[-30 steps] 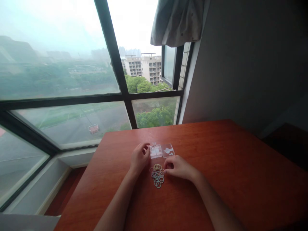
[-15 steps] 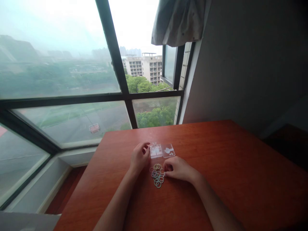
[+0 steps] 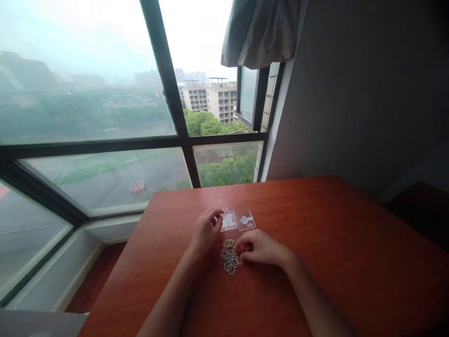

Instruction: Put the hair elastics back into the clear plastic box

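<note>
A small clear plastic box lies on the table with its lid laid open to the right. At its left edge my left hand has its fingers curled over the side. Nearer to me is a loose pile of thin pastel hair ties, in yellow, pink, purple and green tones. My right hand is at the right of this pile. Its thumb and index finger are apart, with the fingertips over or touching the closest ties. What lies under those fingertips is partly hidden.
The reddish-brown wooden table stretches to both sides. Its far edge meets a window with dark frames. A grey curtain hangs above, and a wall rises on the right.
My left hand has shifted slightly right over the box's edge. My right thumb and index finger have parted, and a pale tie at the pile's right side has moved a little outward.
</note>
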